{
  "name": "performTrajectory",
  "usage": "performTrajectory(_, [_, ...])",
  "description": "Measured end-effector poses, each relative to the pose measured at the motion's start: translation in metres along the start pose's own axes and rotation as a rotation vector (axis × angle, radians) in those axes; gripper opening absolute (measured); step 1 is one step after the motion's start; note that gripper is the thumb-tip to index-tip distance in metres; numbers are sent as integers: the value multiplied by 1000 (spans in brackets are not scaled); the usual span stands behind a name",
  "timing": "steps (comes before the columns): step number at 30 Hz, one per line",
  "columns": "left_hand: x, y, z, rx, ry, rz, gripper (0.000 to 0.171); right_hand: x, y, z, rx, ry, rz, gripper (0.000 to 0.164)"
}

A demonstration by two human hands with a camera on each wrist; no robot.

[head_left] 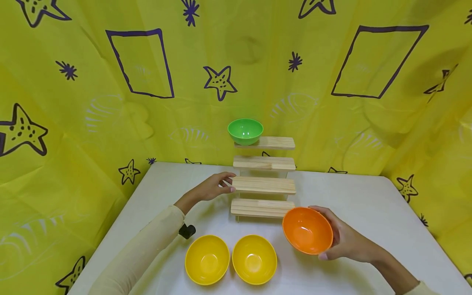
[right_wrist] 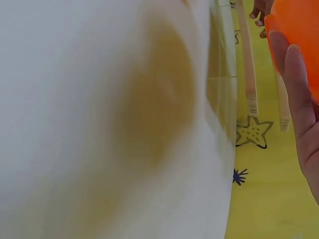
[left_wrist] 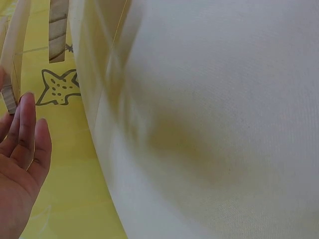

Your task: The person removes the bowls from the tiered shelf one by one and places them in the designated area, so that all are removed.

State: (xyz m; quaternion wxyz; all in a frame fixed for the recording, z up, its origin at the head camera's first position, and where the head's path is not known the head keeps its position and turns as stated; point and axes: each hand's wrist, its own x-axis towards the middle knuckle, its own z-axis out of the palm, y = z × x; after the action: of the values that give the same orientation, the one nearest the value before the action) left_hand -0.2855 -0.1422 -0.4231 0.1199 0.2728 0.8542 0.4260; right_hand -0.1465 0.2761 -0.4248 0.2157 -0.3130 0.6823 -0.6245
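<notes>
In the head view, my right hand (head_left: 348, 239) holds an orange bowl (head_left: 307, 230) by its right side, tilted toward me, beside the right end of the lowest shelf step. In the right wrist view, straight fingers (right_wrist: 297, 84) lie along the outside of that bowl (right_wrist: 299, 30). My left hand (head_left: 214, 187) grips the left end of a step of the wooden stepped shelf (head_left: 263, 185), thumb at the front edge and fingers behind. A green bowl (head_left: 245, 131) sits on the left part of the top step. The lower steps carry nothing.
Two yellow bowls (head_left: 207, 260) stand side by side on the white table (head_left: 343, 196), in front of the shelf. A small black object (head_left: 187, 231) shows by the left sleeve. Yellow patterned cloth (head_left: 191, 110) hangs behind and at both sides.
</notes>
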Motion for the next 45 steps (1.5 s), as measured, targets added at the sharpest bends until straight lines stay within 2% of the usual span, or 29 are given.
performTrajectory(10, [2, -1, 0, -3, -4, -27, 55, -10, 10, 5, 82, -64, 36, 95])
performTrajectory(21, [0, 2, 0, 4, 0, -32, 55, -19, 24, 13, 46, -58, 76, 94])
performTrajectory(24, [0, 2, 0, 5, 1, -30, 55, -20, 25, 15, 40, -57, 131, 95])
performTrajectory(28, [0, 1, 0, 7, 2, -32, 54, -19, 22, 17, 39, -17, 293, 97])
performTrajectory(31, [1, 0, 1, 8, 2, -34, 54, -19, 20, 20, 33, 9, 380, 99])
performTrajectory(39, [1, 0, 1, 8, 1, -34, 55, -20, 24, 21, -16, -56, 276, 95])
performTrajectory(45, [1, 0, 1, 13, 1, -27, 54, -19, 23, 22, -32, -70, 300, 94])
